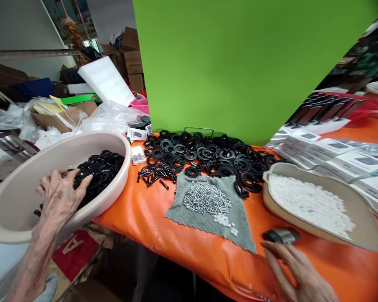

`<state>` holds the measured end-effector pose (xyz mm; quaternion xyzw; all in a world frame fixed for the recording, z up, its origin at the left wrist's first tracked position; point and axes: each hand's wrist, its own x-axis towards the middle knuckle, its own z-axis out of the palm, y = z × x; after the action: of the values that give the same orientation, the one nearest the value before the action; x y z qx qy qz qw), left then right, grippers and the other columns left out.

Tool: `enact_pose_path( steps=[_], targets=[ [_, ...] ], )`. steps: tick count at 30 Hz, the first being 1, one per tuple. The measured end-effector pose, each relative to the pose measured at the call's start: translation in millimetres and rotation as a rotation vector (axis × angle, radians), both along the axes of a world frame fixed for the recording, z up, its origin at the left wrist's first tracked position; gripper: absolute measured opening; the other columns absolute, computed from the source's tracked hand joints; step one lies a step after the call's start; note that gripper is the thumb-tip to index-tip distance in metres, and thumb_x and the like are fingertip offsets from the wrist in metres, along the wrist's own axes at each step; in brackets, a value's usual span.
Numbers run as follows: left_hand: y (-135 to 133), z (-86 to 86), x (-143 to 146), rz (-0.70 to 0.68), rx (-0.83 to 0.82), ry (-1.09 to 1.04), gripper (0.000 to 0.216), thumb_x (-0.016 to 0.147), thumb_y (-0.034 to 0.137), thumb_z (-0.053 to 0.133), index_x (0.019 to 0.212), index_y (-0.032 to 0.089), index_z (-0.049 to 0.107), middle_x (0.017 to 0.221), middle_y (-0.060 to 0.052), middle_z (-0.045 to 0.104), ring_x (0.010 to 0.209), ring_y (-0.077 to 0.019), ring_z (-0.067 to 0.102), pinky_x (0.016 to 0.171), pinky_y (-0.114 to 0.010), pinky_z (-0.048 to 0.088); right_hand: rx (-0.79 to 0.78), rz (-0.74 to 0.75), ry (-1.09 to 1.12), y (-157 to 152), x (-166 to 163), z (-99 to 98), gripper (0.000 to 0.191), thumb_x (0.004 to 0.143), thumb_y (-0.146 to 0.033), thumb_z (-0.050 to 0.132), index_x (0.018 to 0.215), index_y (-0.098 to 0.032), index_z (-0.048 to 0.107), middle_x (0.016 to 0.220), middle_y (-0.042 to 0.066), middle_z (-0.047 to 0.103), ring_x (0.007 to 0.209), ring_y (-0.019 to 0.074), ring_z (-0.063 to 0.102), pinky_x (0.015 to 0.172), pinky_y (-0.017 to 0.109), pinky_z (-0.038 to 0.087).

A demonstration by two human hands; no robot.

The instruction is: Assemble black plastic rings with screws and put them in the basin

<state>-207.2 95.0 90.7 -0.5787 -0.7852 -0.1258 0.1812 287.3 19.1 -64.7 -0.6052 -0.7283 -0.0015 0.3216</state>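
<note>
My left hand (58, 195) reaches into a large beige basin (15, 184), over a heap of black ring-shaped parts (102, 172). Its thumb and fingers are apart at the heap's near side; the undersides of the fingers are hidden. My right hand (297, 272) lies low on the orange table cover (208, 256), fingers stretched out and holding nothing. Just beyond its fingertips is a black and grey rounded object (282, 235). A grey-green cloth (239, 218) bears a pile of small silver screws (206, 198) and a few little white pieces (223, 220).
Many black rings (214, 155) spread along the green panel (239, 63). Small black rod-like parts (157, 173) lie left of the cloth. To the right stand a tan tray (365, 226) of white bits (308, 201) and stacked white boxes (355, 161).
</note>
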Motion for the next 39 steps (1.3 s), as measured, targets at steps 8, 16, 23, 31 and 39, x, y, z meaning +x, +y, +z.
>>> enact_pose_path(
  steps=[8,16,23,31,39],
  targets=[
    [1,-43.3,124,-0.654,-0.190,-0.619,0.022,0.089,0.028,0.044,0.094,0.021,0.064,0.090,-0.005,0.064,0.083,-0.0201,0.062,0.078,-0.036,0.053,0.004,0.139,-0.149,55,-84,-1.4,0.027,0.095,-0.028,0.034,0.082,-0.023,0.058,0.076,0.006,0.059,0.071,0.0230,0.056,0.062,0.037,0.049],
    [56,-145.5,146,-0.688,-0.183,-0.630,0.033,0.088,0.013,0.037,0.109,0.027,0.059,0.122,-0.009,0.058,0.127,-0.0287,0.044,0.111,-0.055,0.027,0.053,0.176,-0.210,55,-73,-22.3,0.035,0.092,-0.024,0.028,0.102,-0.019,0.061,0.102,0.015,0.065,0.099,0.0318,0.058,0.080,0.048,0.049],
    [52,-127.4,148,-0.652,-0.199,-0.717,0.019,0.090,0.021,0.042,0.095,0.022,0.060,0.103,-0.010,0.064,0.112,-0.0288,0.054,0.105,-0.052,0.032,-0.063,0.103,0.076,42,-79,1.8,0.022,0.093,-0.032,0.039,0.098,-0.021,0.057,0.092,0.011,0.068,0.083,0.0238,0.067,0.074,0.039,0.055],
    [-17,-90.5,182,-0.528,-0.370,-1.637,0.027,0.083,0.042,0.059,0.082,0.015,0.060,0.074,0.000,0.059,0.068,-0.0128,0.052,0.067,-0.025,0.043,-0.324,0.059,0.554,17,-105,38.7,0.024,0.084,-0.045,0.057,0.088,-0.024,0.066,0.080,0.003,0.071,0.070,0.0173,0.068,0.064,0.024,0.056],
    [-45,-82.7,203,-0.329,-0.517,-2.322,0.034,0.071,0.042,0.077,0.078,0.011,0.067,0.072,-0.003,0.059,0.065,-0.0087,0.050,0.065,-0.021,0.039,-0.584,0.076,1.000,8,-127,64.6,0.028,0.079,-0.050,0.064,0.082,-0.022,0.063,0.070,0.001,0.062,0.064,0.0148,0.059,0.057,0.022,0.051]
  ],
)
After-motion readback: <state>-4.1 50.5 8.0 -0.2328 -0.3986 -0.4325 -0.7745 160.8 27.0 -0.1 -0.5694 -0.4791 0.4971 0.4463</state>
